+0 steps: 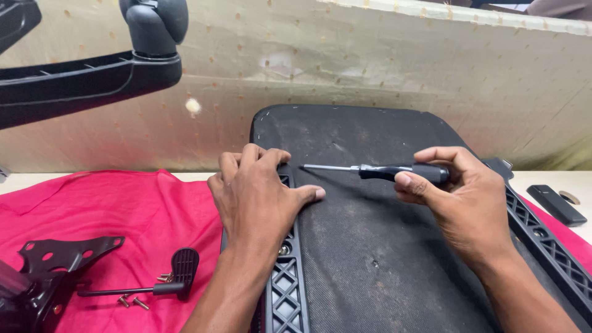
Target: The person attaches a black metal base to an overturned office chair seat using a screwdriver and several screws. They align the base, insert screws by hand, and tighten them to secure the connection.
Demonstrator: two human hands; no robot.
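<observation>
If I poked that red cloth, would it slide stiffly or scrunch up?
Probably scrunch: the red cloth already lies in soft folds, so it looks floppy and light. It may not slide freely, though, since a black bracket, a lever and small screws rest on it. Pushing it would likely make those screws roll.

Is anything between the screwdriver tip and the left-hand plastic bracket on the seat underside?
Nothing visible. The right hand holds the screwdriver, tip pointing toward the left bracket. The left hand rests flat on that bracket, beside the tip, not across its path.
</observation>
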